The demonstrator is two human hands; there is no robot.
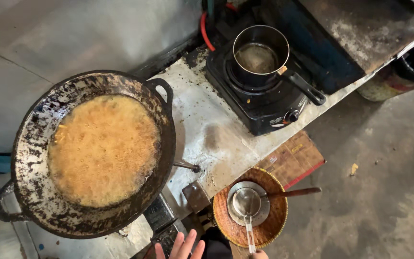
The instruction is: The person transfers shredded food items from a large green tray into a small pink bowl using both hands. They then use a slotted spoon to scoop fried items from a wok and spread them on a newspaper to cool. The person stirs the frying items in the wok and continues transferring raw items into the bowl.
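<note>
Two hands show at the bottom edge. I see my left hand [180, 245] open, fingers spread, near the wok [92, 153]. My right hand [258, 254] is barely visible by the ladle handle [250, 237]; its grip I cannot tell.

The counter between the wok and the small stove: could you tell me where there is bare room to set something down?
The widest free patch is the pale counter between the frying wok and the black stove carrying the saucepan. Toward the front edge it is crowded by the woven basket of ladles and the hand.
</note>
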